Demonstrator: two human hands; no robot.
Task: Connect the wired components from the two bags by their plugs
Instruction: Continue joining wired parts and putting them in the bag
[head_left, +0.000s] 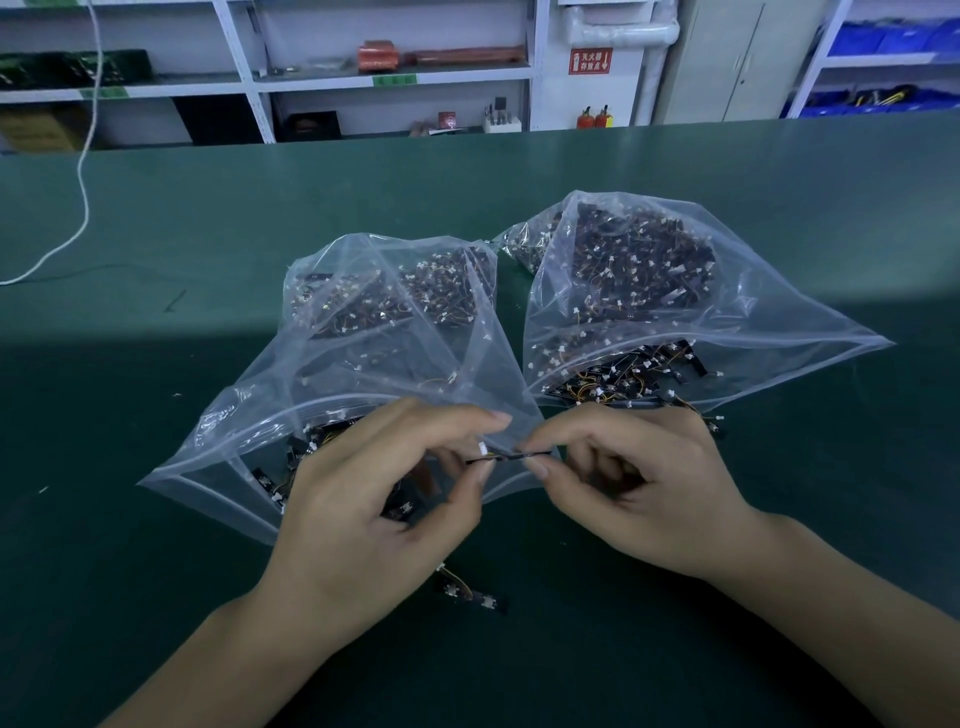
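Note:
Two clear plastic bags lie open on the green table, mouths toward me: the left bag and the right bag. Both are full of small black wired components with white plugs. My left hand pinches a white plug with thin wires, and my right hand pinches a thin black component. The two parts meet end to end between my fingertips, just in front of the left bag's mouth. Whether the plug is seated I cannot tell.
A joined pair of components lies on the green table near my left wrist. Several loose components spill from the right bag's mouth. A white cable hangs at the far left. Shelving stands beyond the table's far edge.

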